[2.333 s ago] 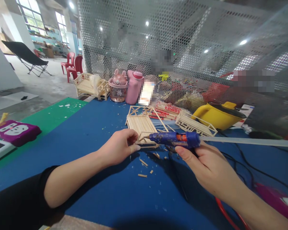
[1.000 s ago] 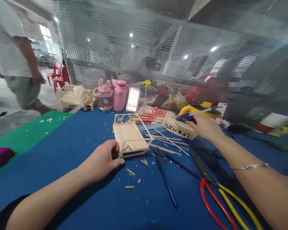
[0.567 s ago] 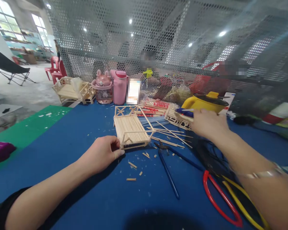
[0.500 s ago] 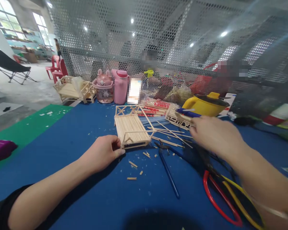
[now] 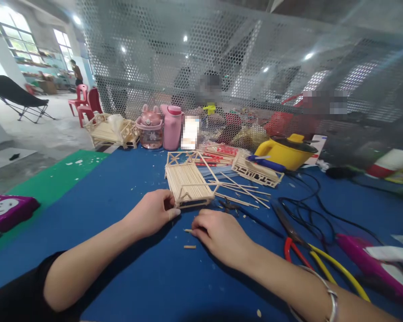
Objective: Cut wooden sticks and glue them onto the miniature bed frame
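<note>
A miniature bed-like frame (image 5: 190, 181) built of thin wooden sticks rests on the blue tabletop. My left hand (image 5: 154, 212) is closed, thumb and fingers pinching the model's near left corner. Just in front of the model, my right hand (image 5: 223, 235) is low over the table with its fingers bent together. Its fingertips close on a short stick piece (image 5: 188, 230), partly hidden by them. Another stick offcut (image 5: 190, 247) lies a little nearer. Pliers (image 5: 230, 205) are partly covered by my right hand. Loose wooden sticks (image 5: 245, 188) lie right of the model.
Red-and-yellow-handled scissors (image 5: 295, 239), black cables (image 5: 309, 201) and a purple object (image 5: 372, 259) are at right. Behind stand a yellow pot (image 5: 285, 152), a smaller stick structure (image 5: 255, 171), a pink jug (image 5: 172, 129) and a pink-lidded bottle (image 5: 151, 132). A perforated metal screen (image 5: 147, 67) rises beyond.
My right hand has come from beside the smaller stick structure at the right back to the offcuts in front of the model. My left hand stays at the model's corner. The view shifted slightly.
</note>
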